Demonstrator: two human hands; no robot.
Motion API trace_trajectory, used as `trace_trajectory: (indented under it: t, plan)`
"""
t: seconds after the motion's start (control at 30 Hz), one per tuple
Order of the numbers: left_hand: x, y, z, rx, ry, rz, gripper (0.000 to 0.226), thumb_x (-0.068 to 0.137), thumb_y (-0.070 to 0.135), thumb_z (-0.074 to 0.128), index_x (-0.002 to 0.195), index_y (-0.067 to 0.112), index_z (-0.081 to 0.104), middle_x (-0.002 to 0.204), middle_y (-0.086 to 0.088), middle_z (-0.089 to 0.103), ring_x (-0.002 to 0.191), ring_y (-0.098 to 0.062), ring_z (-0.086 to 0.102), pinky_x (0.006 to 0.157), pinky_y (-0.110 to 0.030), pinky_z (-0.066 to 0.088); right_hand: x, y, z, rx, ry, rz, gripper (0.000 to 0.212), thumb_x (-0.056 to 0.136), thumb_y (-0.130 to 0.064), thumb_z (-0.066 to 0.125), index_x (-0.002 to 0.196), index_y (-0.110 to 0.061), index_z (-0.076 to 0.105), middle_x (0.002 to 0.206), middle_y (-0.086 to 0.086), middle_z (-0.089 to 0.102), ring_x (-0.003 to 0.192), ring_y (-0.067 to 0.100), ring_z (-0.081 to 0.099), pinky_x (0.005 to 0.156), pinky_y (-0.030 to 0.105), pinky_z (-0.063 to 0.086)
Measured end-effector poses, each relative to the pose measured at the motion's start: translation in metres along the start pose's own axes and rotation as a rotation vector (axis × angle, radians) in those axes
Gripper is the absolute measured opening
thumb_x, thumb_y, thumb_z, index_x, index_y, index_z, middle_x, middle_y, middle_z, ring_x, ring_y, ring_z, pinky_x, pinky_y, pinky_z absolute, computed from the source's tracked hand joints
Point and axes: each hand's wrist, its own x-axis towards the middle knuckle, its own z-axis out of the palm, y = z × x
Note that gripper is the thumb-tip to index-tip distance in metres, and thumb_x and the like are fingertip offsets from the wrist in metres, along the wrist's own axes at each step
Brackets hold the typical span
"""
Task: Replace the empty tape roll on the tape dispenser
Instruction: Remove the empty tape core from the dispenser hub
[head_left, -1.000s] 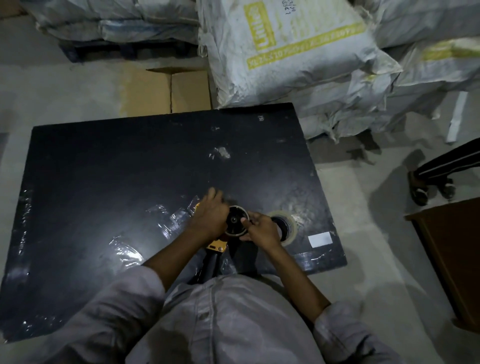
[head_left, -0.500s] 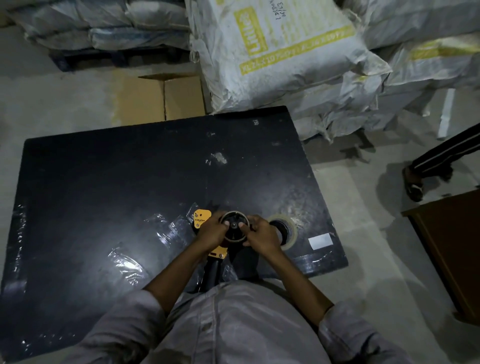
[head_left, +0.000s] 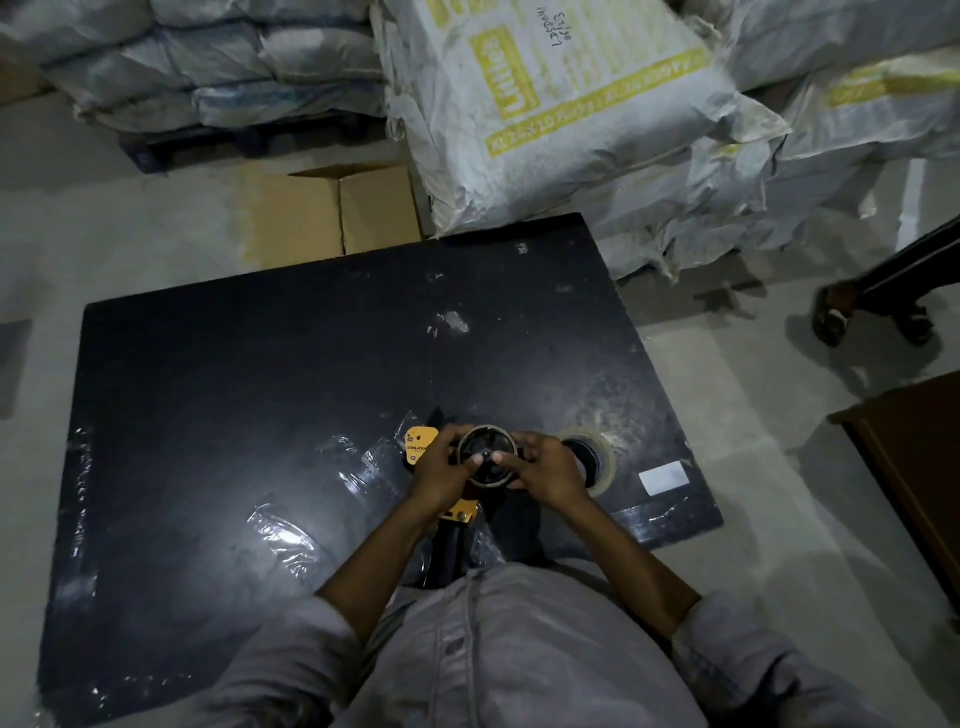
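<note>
Left hand and right hand both clasp tape dispenser hub; empty core apparently still seated. Fresh tape roll waits on counter. Removal pending.

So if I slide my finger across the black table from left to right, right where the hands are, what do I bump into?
Crinkly clear plastic → yellow tape dispenser → left hand → empty roll → right hand → new tape roll → white sticker.
</note>
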Motion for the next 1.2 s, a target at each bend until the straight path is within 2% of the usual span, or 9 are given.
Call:
trace_trajectory:
  t: [0.1, 0.23, 0.3, 0.37, 0.43, 0.67, 0.93, 1.07, 1.2]
  plan:
    - [0.002, -0.004, 0.002, 0.011, 0.019, -0.040, 0.039, 0.100, 0.007, 0.074, 0.133, 0.028, 0.071, 0.124, -0.003, 0.077, 0.117, -0.029, 0.075, 0.097, -0.060, 0.065, -0.001, -0.004, 0.001, -0.027, 0.013, 0.009, 0.021, 0.098, -0.030, 0.087, 0.116, -0.023, 0.080, 0.100, 0.003, 0.084, 0.094, 0.026, 0.085, 0.083, 0.056, 0.071]
    - [0.015, -0.015, 0.004, 0.121, -0.022, -0.082, 0.044, 0.087, 0.040, 0.070, 0.125, 0.020, 0.080, 0.109, -0.007, 0.084, 0.102, -0.030, 0.081, 0.092, -0.060, 0.067, -0.004, -0.008, 0.000, -0.101, 0.019, 0.004, 0.023, 0.094, -0.036, 0.090, 0.113, -0.029, 0.081, 0.088, -0.009, 0.080, 0.093, 0.022, 0.084, 0.086, 0.054, 0.070]
    - [0.024, -0.024, 0.004, 0.130, -0.043, -0.094, 0.047, 0.084, 0.042, 0.067, 0.122, 0.018, 0.082, 0.106, -0.008, 0.084, 0.100, -0.030, 0.082, 0.091, -0.060, 0.067, -0.002, -0.010, 0.000, -0.101, 0.026, 0.033, 0.016, 0.091, -0.037, 0.093, 0.100, -0.034, 0.081, 0.083, -0.013, 0.079, 0.091, 0.020, 0.084, 0.087, 0.055, 0.070]
    - [0.026, -0.025, 0.004, 0.130, -0.042, -0.100, 0.048, 0.084, 0.043, 0.067, 0.122, 0.017, 0.082, 0.106, -0.008, 0.084, 0.099, -0.031, 0.082, 0.091, -0.060, 0.067, 0.002, -0.008, 0.000, -0.132, 0.047, 0.050, 0.021, 0.087, -0.040, 0.096, 0.080, -0.042, 0.076, 0.079, -0.009, 0.082, 0.087, 0.021, 0.084, 0.085, 0.056, 0.070]
    - [0.028, -0.026, 0.005, 0.133, -0.042, -0.093, 0.049, 0.083, 0.044, 0.068, 0.122, 0.017, 0.082, 0.107, -0.008, 0.084, 0.100, -0.031, 0.081, 0.091, -0.060, 0.067, 0.008, -0.004, 0.001, -0.165, 0.072, 0.055, 0.024, 0.082, -0.046, 0.098, 0.073, -0.043, 0.076, 0.082, -0.002, 0.085, 0.084, 0.022, 0.085, 0.081, 0.058, 0.071]
    - [0.007, 0.000, 0.004, 0.145, -0.008, -0.104, 0.042, 0.086, 0.037, 0.071, 0.121, 0.015, 0.081, 0.107, -0.010, 0.083, 0.100, -0.031, 0.081, 0.090, -0.058, 0.067, 0.009, -0.004, -0.001, -0.232, 0.125, 0.094, 0.031, 0.079, -0.047, 0.100, 0.084, -0.020, 0.087, 0.077, 0.004, 0.084, 0.077, 0.024, 0.084, 0.077, 0.053, 0.071]
    - [-0.003, 0.009, 0.004, 0.138, 0.017, -0.105, 0.028, 0.095, 0.022, 0.075, 0.121, 0.013, 0.081, 0.106, -0.009, 0.083, 0.099, -0.029, 0.081, 0.090, -0.056, 0.068, 0.007, -0.010, -0.008, 0.012, 0.087, 0.208, 0.036, 0.071, -0.025, 0.107, 0.091, -0.002, 0.087, 0.087, 0.014, 0.086, 0.086, 0.030, 0.086, 0.081, 0.053, 0.072]
    - [-0.004, 0.011, 0.005, 0.140, 0.014, -0.148, 0.046, 0.078, 0.037, 0.074, 0.119, 0.016, 0.081, 0.105, -0.007, 0.083, 0.097, -0.028, 0.081, 0.087, -0.055, 0.069, 0.007, -0.011, -0.010, 0.045, 0.066, 0.227, 0.034, 0.070, -0.024, 0.107, 0.088, -0.003, 0.087, 0.086, 0.013, 0.086, 0.086, 0.030, 0.086, 0.083, 0.052, 0.072]
    - [0.002, 0.003, 0.005, 0.149, 0.017, -0.143, 0.051, 0.073, 0.045, 0.073, 0.115, 0.018, 0.082, 0.101, -0.006, 0.084, 0.093, -0.029, 0.082, 0.083, -0.057, 0.069, 0.007, -0.010, -0.011, 0.053, 0.077, 0.232, 0.035, 0.070, -0.023, 0.108, 0.089, -0.001, 0.087, 0.086, 0.014, 0.086, 0.086, 0.031, 0.086, 0.082, 0.053, 0.072]
